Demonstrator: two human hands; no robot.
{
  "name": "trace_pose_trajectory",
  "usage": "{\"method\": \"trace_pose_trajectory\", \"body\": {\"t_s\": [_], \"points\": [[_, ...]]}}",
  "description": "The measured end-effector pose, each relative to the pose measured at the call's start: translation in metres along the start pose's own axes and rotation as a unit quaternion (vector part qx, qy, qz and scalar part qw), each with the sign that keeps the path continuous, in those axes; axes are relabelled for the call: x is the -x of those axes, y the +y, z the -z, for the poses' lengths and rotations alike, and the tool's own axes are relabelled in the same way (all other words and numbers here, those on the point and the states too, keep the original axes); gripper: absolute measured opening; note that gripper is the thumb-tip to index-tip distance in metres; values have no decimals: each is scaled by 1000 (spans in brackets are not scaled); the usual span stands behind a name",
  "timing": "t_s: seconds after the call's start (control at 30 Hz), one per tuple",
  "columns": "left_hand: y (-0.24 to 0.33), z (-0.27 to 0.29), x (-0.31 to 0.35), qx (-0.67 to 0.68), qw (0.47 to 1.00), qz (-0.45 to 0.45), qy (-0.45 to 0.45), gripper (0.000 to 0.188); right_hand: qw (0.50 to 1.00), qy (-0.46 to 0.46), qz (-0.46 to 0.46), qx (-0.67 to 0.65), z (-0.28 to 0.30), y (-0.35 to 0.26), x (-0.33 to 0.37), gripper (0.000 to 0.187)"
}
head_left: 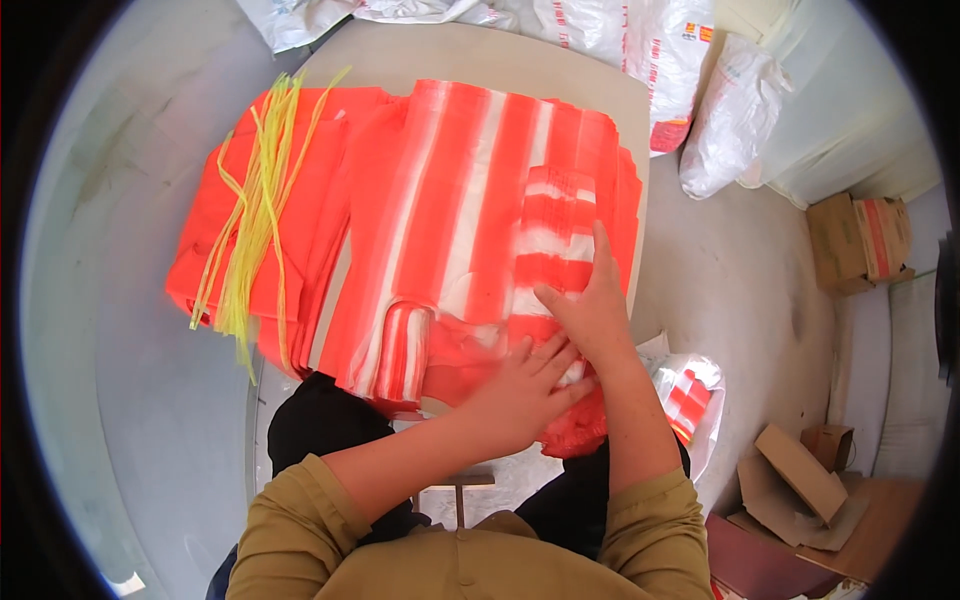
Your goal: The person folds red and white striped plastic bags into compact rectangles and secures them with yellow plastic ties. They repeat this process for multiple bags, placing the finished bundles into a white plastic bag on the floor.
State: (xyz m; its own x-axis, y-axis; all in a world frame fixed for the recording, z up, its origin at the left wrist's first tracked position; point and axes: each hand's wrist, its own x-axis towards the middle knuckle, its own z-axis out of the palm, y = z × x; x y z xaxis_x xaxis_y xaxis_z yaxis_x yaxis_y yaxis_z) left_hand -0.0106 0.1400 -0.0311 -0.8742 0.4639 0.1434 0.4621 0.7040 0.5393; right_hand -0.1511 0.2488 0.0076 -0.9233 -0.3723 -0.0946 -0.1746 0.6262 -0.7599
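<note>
A wide stack of red-and-white striped plastic bags (455,200) lies on the table in front of me. On its right side is a narrow striped folded bag (553,215), lying lengthwise. My right hand (592,310) rests against that bag's right edge, thumb and index finger spread apart. Lower down, my left hand (525,392) lies palm down with its fingers stretched toward the right hand, over crumpled red plastic (575,430) at the near edge. A small rolled striped bundle (403,350) sits left of the left hand.
A bundle of yellow strips (262,210) lies across solid red folded bags (215,260) at the left. White printed sacks (670,60) stand beyond the table (400,50). Cardboard boxes (855,240) are at the right. A clear bag with striped bundles (690,395) sits low beside the table.
</note>
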Motion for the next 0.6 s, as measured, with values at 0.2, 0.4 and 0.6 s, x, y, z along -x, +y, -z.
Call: {"method": "trace_pose_trajectory", "body": {"t_s": [0.2, 0.4, 0.6], "points": [[-8, 2, 1, 29, 996, -77, 45, 49, 999, 21, 30, 11, -6, 18, -5, 110], [-13, 22, 0, 96, 966, 92, 222, 34, 1000, 9, 15, -22, -3, 16, -10, 108], [-17, 22, 0, 98, 974, 73, 190, 23, 998, 24, 30, -55, -4, 15, -11, 103]]}}
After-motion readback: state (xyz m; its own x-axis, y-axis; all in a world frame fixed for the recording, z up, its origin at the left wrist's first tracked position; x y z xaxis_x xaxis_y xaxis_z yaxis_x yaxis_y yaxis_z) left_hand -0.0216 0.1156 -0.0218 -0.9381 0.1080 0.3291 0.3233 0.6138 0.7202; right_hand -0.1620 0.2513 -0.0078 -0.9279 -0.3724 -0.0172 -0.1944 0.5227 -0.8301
